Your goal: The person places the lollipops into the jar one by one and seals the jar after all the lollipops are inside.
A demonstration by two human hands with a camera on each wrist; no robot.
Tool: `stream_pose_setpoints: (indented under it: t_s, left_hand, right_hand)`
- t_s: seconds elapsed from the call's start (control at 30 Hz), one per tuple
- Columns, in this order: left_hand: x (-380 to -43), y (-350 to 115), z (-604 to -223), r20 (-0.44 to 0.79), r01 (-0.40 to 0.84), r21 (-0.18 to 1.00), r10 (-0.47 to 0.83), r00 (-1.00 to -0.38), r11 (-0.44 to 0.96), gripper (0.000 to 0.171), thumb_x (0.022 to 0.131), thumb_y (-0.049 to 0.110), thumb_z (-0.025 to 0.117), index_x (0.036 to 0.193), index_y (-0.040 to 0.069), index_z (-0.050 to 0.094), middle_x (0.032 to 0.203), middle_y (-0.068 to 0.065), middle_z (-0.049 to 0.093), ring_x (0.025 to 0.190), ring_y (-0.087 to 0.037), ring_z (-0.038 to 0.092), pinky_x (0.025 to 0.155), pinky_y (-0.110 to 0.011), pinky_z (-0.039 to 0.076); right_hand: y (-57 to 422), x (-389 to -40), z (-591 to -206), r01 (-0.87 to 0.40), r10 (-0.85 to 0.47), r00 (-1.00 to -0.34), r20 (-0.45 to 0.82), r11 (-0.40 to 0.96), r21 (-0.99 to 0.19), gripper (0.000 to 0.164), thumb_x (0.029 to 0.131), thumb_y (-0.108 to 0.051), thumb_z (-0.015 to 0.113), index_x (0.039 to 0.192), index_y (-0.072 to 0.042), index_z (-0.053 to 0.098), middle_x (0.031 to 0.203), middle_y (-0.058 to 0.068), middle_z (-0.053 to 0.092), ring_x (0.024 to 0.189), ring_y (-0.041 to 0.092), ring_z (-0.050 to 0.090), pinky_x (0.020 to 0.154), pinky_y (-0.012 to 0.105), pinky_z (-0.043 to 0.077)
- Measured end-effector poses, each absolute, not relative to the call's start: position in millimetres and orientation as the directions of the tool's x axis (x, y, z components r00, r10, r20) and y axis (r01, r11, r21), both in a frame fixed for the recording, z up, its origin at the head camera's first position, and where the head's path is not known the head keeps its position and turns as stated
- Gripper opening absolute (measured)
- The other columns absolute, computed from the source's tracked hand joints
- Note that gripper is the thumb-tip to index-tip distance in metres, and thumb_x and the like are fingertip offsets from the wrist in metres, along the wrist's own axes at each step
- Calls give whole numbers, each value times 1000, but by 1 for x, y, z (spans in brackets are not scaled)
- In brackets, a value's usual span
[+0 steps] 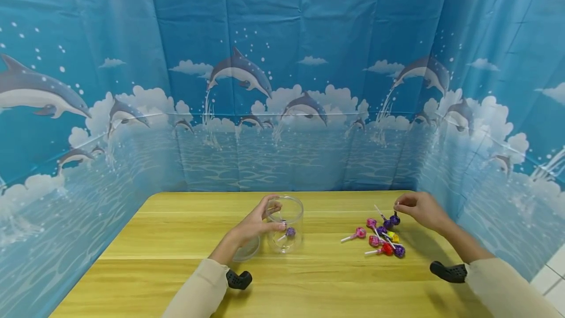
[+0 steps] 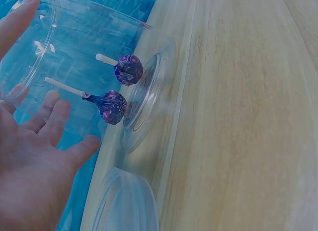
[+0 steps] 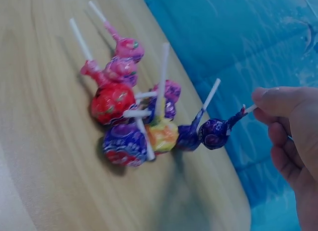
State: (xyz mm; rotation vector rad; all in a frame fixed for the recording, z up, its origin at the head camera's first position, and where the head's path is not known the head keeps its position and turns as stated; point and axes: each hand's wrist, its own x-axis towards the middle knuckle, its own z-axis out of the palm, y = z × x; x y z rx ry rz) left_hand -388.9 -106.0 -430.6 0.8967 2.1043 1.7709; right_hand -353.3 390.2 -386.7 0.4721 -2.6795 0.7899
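Observation:
A clear plastic jar stands upright on the table, and my left hand grips it round the side, thumb in front and fingers behind. Inside, the left wrist view shows two purple-wrapped lollipops, one lower and one higher in the picture. Over at the right, my right hand pinches the white stick of a dark purple lollipop, its wrapped head hanging down. Beside that head lies a loose pile with a red lollipop, a yellow one, a purple one and several pink ones.
A round clear lid lies on the wooden table just left of the jar. One pink lollipop sits at the pile's left edge. A blue dolphin-print curtain stands behind the table and along both sides.

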Motion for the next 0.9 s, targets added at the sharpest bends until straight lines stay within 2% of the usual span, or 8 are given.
stream_pose_setpoints:
  t_s: [0.4, 0.7, 0.9]
  left_hand:
    - [-391, -107, -432, 188, 293, 952, 595, -781, 84, 78, 98, 18, 71, 162, 25, 25, 158, -9, 35, 150, -30, 31, 111, -57, 38]
    - [-393, -106, -432, 202, 299, 952, 605, -770, 63, 80, 99, 15, 70, 163, 17, 22, 158, -15, 34, 150, -34, 30, 108, -50, 43]
    - [-392, -106, -432, 204, 300, 952, 611, -765, 57, 83, 99, 17, 71, 164, 14, 20, 159, -16, 33, 150, -35, 29, 108, -50, 44]
  right_hand:
    - [373, -356, -372, -310, -129, -936, 328, 744, -591, 20, 102, -24, 70, 104, -4, 72, 93, 4, 73, 88, 23, 68, 71, 41, 53]
    - [356, -361, -371, -254, -60, -960, 272, 597, -761, 32, 103, -29, 68, 113, 2, 68, 106, 10, 73, 98, 24, 67, 87, 47, 55]
    - [345, -364, -371, -231, -45, -969, 245, 523, -820, 38, 103, -32, 68, 117, 2, 66, 109, 8, 74, 100, 19, 67, 91, 47, 55]
